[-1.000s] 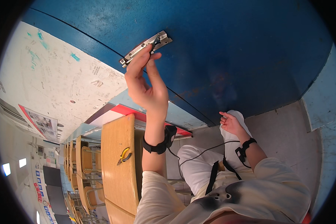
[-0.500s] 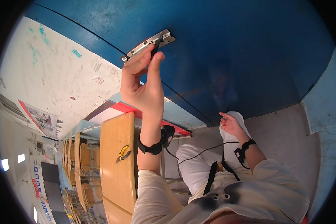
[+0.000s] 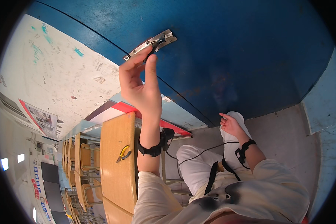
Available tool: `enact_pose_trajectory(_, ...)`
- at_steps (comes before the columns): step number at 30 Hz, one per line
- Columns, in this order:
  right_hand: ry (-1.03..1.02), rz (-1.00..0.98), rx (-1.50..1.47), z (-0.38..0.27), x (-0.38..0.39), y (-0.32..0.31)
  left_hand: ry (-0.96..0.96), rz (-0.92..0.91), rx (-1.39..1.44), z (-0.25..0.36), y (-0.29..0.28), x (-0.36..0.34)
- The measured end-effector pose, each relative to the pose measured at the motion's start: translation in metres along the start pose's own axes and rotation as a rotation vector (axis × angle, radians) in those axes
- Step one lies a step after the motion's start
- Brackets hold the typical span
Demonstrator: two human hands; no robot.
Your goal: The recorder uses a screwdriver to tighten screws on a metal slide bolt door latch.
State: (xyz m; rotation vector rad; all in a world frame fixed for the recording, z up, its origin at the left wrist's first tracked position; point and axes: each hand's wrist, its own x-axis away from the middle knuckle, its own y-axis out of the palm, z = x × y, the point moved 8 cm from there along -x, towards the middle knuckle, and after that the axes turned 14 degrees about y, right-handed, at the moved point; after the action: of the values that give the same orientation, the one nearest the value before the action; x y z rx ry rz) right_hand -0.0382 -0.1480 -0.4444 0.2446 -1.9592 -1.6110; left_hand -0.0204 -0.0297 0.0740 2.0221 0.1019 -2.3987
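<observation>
A silver metal latch plate (image 3: 168, 36) with small screws is fixed on the blue door (image 3: 227, 48), next to the seam at the door's edge. My left hand (image 3: 140, 82) is raised to the latch, with thumb and fingers around a slim black tool (image 3: 153, 51). The tool's dark tip lies over the right part of the latch; its exact kind is hard to make out, and the fingers partly hide it. Lower right, my right hand (image 3: 231, 126) rests on my white-trousered knee (image 3: 236, 116), its fingers loosely apart and holding nothing.
Yellow-and-black pliers (image 3: 123, 154) lie on the wooden desk (image 3: 117, 179) beside my left forearm. A marked white wall (image 3: 63, 67) adjoins the door. Rows of wooden chairs (image 3: 85, 156) stand at the left. A black cable (image 3: 201, 151) runs between my wrist straps.
My left hand has shifted slightly left, and its thumb has slid lower along the black tool. More of the tool now shows. My right hand has stayed still.
</observation>
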Motion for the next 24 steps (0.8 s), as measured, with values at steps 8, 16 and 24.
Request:
enact_pose_trajectory(8,-0.005,0.001,-0.004,0.000,0.001,0.001,-0.163,0.230,0.089,-0.014,0.004,0.008)
enact_pose_trajectory(16,0.002,-0.003,-0.005,0.000,-0.001,0.001,0.055,0.256,0.029,-0.016,0.001,0.020)
enact_pose_trajectory(24,-0.013,-0.016,0.021,-0.001,0.001,0.001,0.282,0.069,-0.111,0.003,0.012,0.015)
